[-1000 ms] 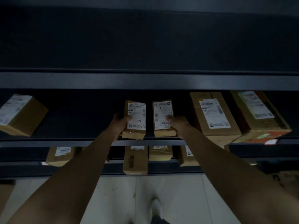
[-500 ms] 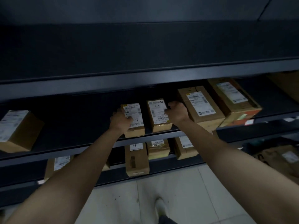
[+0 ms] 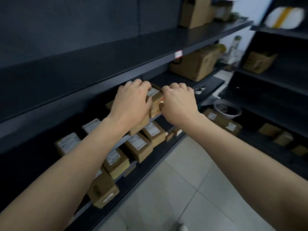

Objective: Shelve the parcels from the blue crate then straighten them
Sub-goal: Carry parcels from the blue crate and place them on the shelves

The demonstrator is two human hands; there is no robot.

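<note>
Under the wrists, shelved parcels lie in a row. Left hand and right hand both curl round the cardboard parcel between them on the shelf, seemingly squaring it up.

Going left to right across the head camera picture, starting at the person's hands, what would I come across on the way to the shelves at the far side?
left hand → parcel → right hand → white basket → cardboard box on the side rack
</note>
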